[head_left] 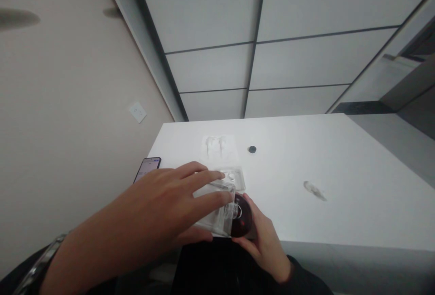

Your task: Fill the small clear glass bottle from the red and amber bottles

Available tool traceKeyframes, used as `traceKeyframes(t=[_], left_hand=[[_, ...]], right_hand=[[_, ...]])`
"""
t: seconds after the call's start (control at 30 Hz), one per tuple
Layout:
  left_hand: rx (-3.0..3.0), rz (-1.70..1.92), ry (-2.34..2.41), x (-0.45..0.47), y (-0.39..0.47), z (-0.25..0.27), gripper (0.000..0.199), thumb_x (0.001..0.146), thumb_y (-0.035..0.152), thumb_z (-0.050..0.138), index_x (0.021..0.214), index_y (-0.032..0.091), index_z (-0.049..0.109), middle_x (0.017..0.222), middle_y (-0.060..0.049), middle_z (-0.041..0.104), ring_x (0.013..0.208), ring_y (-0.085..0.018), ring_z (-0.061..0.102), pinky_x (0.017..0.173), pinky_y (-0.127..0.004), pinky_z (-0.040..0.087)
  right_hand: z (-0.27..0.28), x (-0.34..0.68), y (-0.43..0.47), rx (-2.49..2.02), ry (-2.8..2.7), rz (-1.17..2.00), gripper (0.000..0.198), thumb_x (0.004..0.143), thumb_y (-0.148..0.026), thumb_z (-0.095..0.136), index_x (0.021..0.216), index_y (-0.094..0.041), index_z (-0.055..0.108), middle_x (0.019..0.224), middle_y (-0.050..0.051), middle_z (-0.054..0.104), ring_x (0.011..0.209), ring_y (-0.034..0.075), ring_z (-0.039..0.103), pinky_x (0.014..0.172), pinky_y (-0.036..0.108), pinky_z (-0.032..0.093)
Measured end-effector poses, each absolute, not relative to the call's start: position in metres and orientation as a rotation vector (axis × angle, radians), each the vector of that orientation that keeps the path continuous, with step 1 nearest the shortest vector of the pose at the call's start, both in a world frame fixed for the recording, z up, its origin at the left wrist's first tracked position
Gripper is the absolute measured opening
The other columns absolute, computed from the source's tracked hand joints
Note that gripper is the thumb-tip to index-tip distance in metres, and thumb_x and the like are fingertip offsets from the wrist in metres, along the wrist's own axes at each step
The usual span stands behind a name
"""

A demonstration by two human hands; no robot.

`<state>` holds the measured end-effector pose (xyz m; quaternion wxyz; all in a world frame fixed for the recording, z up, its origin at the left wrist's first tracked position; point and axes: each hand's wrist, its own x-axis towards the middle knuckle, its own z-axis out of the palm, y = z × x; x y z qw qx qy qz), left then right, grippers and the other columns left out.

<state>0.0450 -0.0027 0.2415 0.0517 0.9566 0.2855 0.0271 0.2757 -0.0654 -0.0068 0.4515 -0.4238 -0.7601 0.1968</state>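
Observation:
My left hand reaches in from the left, its fingers bent over a clear plastic box at the table's front edge. In my right hand is a round, dark red glossy bottle, with fingers curled around its right side. The bottle's clear neck points toward the clear box and sits at or inside its open end; I cannot tell which. Just beyond my left fingertips lies a shallow clear tray with a small round shape in it. Part of the clear box is hidden under my left hand.
On the white table lie a small dark round cap, a whitish sheet with two slim shapes and a crumpled clear piece of plastic. A phone rests at the left edge, near the wall with a socket.

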Motion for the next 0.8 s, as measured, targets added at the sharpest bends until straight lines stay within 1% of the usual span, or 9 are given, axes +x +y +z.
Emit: traceKeyframes(t=[0.23, 0.47, 0.63, 0.8], left_hand=[[2.918, 0.065, 0.872, 0.0440, -0.0038, 0.2408, 0.043, 0.097, 0.033, 0.076, 0.138, 0.033, 0.063, 0.146, -0.005, 0.068, 0.129, -0.027, 0.066, 0.103, -0.040, 0.060], [2.961, 0.058, 0.871, 0.0431, -0.0041, 0.2414, 0.043, 0.100, 0.034, 0.073, 0.141, 0.032, 0.061, 0.147, -0.006, 0.067, 0.130, -0.027, 0.065, 0.105, -0.043, 0.059], [2.968, 0.056, 0.877, 0.0442, -0.0032, 0.2430, 0.039, 0.101, 0.032, 0.071, 0.140, 0.032, 0.062, 0.145, -0.006, 0.068, 0.129, -0.026, 0.065, 0.106, -0.041, 0.059], [2.973, 0.037, 0.867, 0.0443, -0.0028, 0.2436, 0.044, 0.099, 0.032, 0.074, 0.141, 0.032, 0.060, 0.147, -0.005, 0.067, 0.130, -0.028, 0.064, 0.103, -0.043, 0.060]], right_hand=[[-0.0073, 0.2755, -0.0662, -1.061, -1.878, 0.477, 0.086, 0.103, -0.060, 0.057, 0.171, -0.022, 0.019, 0.152, 0.018, 0.062, 0.138, 0.034, 0.064, 0.111, 0.047, 0.058], [-0.0104, 0.2763, -0.0659, -1.054, -1.883, 0.486, 0.092, 0.101, -0.059, 0.062, 0.172, -0.021, 0.016, 0.152, 0.019, 0.062, 0.138, 0.035, 0.064, 0.111, 0.048, 0.057], [-0.0092, 0.2758, -0.0654, -1.043, -1.862, 0.498, 0.090, 0.102, -0.059, 0.060, 0.172, -0.024, 0.016, 0.153, 0.016, 0.062, 0.137, 0.034, 0.064, 0.111, 0.048, 0.058], [-0.0081, 0.2750, -0.0652, -1.043, -1.854, 0.509, 0.090, 0.101, -0.060, 0.061, 0.172, -0.026, 0.016, 0.154, 0.015, 0.061, 0.137, 0.034, 0.064, 0.110, 0.049, 0.058]])
